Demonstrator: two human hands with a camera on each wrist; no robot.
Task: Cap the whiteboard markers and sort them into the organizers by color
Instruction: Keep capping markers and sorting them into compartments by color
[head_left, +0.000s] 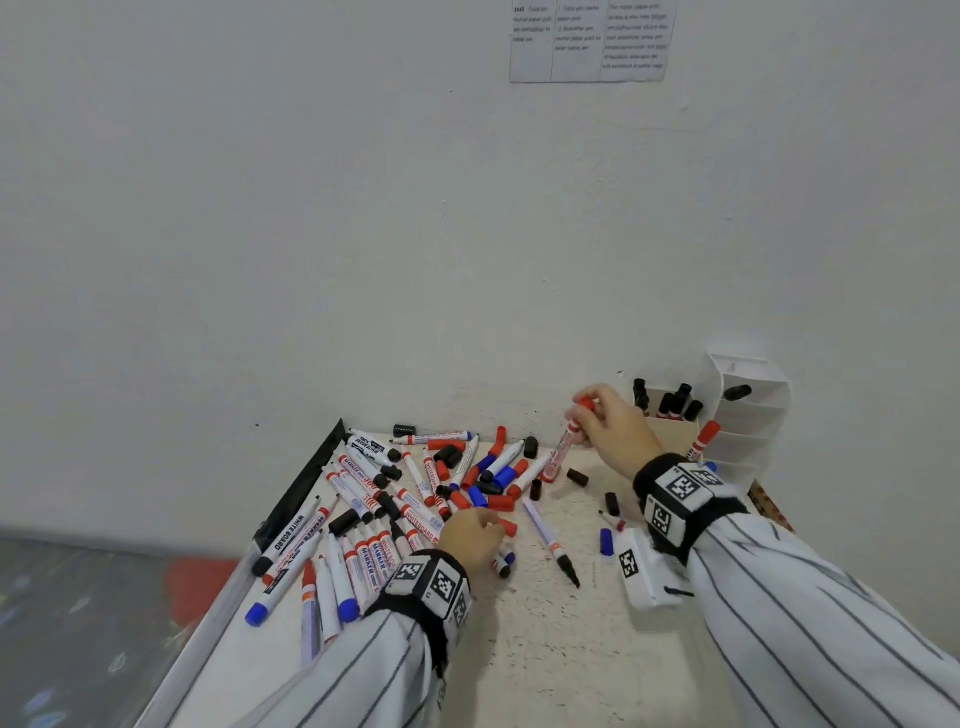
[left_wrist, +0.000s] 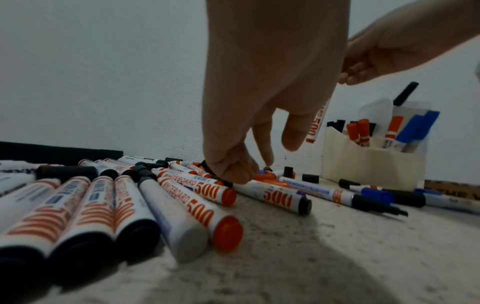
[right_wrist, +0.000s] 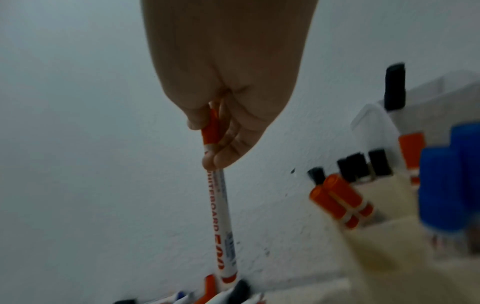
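My right hand (head_left: 587, 415) grips a red-capped whiteboard marker (head_left: 563, 447) by its cap end. It holds the marker upright above the back of the table, left of the beige organizer (head_left: 670, 431). The right wrist view shows fingers and thumb wrapped round the red cap, with the marker (right_wrist: 223, 216) hanging below. My left hand (head_left: 483, 525) reaches down into the pile of loose markers (head_left: 374, 519). Its curled fingertips (left_wrist: 233, 172) touch a white marker with a black end (left_wrist: 275, 195) beside a red cap (left_wrist: 265, 176). What they pinch is hidden.
The beige organizer (left_wrist: 363, 162) holds black and red markers. Behind it, a white organizer (head_left: 748, 415) has red and blue ones. Loose caps (head_left: 576, 477) lie about. A white tagged box (head_left: 644, 571) sits near my right wrist. A black strip (head_left: 306, 488) lines the table's left edge.
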